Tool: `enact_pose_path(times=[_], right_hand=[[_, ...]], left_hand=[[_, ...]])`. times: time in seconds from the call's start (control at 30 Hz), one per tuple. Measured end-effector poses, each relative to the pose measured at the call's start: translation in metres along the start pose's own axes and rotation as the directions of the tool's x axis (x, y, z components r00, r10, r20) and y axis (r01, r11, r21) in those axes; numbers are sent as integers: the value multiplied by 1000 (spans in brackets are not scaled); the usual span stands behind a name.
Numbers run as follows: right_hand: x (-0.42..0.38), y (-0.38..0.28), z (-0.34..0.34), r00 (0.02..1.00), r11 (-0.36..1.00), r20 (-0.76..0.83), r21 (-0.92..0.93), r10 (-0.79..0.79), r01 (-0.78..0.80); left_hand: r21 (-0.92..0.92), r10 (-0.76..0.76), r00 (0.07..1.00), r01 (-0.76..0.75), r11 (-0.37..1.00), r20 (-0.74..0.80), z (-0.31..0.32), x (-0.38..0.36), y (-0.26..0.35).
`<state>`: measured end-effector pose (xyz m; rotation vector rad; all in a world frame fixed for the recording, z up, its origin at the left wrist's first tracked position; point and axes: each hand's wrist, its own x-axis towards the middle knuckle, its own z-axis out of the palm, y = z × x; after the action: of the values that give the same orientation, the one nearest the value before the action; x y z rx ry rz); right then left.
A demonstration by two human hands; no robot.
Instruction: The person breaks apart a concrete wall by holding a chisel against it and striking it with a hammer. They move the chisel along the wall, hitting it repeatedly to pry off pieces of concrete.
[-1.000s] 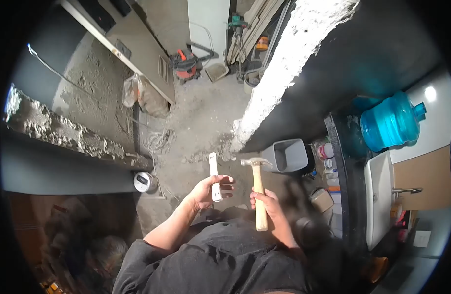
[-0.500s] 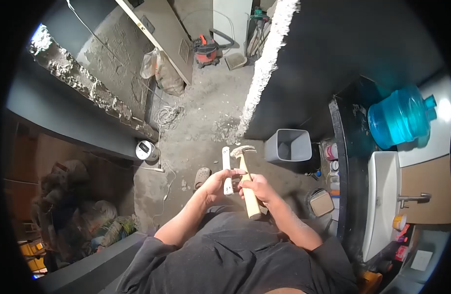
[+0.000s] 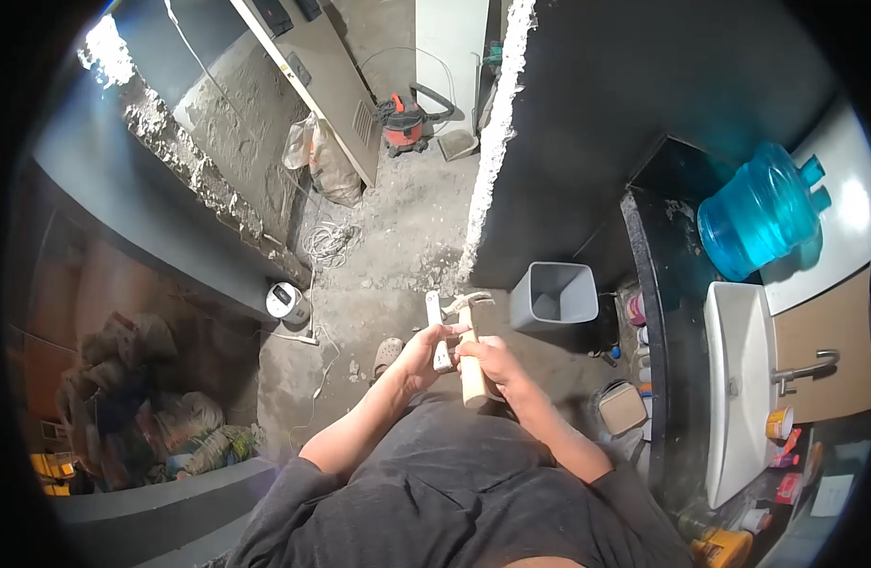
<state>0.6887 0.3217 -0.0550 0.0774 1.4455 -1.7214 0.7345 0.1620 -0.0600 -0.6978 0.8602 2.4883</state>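
Fingers of right hand point(image 3: 490, 363) wrapped tight round wooden hammer point(image 3: 470, 355) handle, partly hiding it; head up. Left hand point(image 3: 424, 348) clamped on white strip point(image 3: 436, 329), lower end hidden, make unclear. Both before chest, above grey bin point(image 3: 553, 295).

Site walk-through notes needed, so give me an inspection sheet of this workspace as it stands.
Surface: concrete floor, dusty, with rubble bits.
Job's things: hammer, wooden handle, head up; white bar close beside it.
Clutter: grey bin, blue water jug, bags, white sink.
Grippers: right hand grips the hammer handle; left hand holds the white bar.
Cables: coiled cable on the floor.
Surroundings: broken wall edge, red shop vacuum.
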Motion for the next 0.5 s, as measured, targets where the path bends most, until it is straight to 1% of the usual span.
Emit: enact_pose_path(times=[0.07,0.13,0.33,0.4,0.5], right_hand=[[-2,1,0,1000,1000,0,-7,12,-12],[-3,2,2,1000,999,-5,47,28,-27],[-4,10,5,999,998,7,45,52,-52],[-3,13,4,999,998,17,44,48,-48],[-1,16,3,999,999,22,31,38,-39]], left_hand=[[-31,17,1000,-17,999,17,-7,1,-6],[-47,23,1000,-23,999,-4,-8,-3,-8],[-71,35,997,-39,997,-65,-10,-9,-13],[-36,32,995,-35,999,-98,-7,-12,-12],[-30,28,995,-31,999,-93,-10,-10,-14]])
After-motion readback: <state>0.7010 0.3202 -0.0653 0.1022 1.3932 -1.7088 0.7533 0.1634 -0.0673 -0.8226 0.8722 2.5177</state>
